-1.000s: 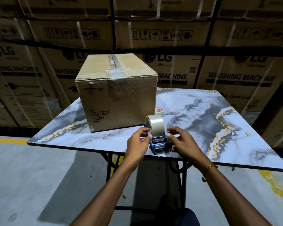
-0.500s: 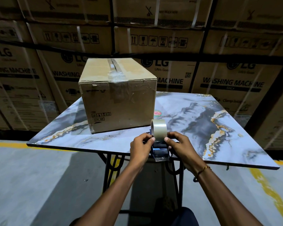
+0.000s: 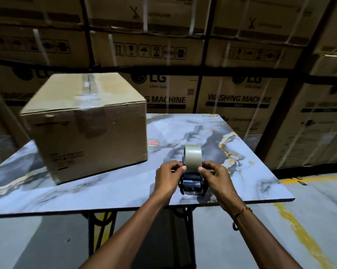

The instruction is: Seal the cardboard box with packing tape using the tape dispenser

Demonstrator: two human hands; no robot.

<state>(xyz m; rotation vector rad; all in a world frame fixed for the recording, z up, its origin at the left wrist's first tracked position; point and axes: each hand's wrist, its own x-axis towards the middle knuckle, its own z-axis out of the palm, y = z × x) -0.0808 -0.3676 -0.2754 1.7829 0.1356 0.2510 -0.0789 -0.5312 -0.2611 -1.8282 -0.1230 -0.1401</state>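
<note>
Cardboard box sits at the desk left rear, its top seam apparently taped already, while both hands' fingers pinch the tape dispenser near the front edge, sealing unfinished.

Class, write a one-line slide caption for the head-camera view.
Both hands, left and right, grip the tape dispenser on the marble-patterned table, beside the cardboard box.
</note>
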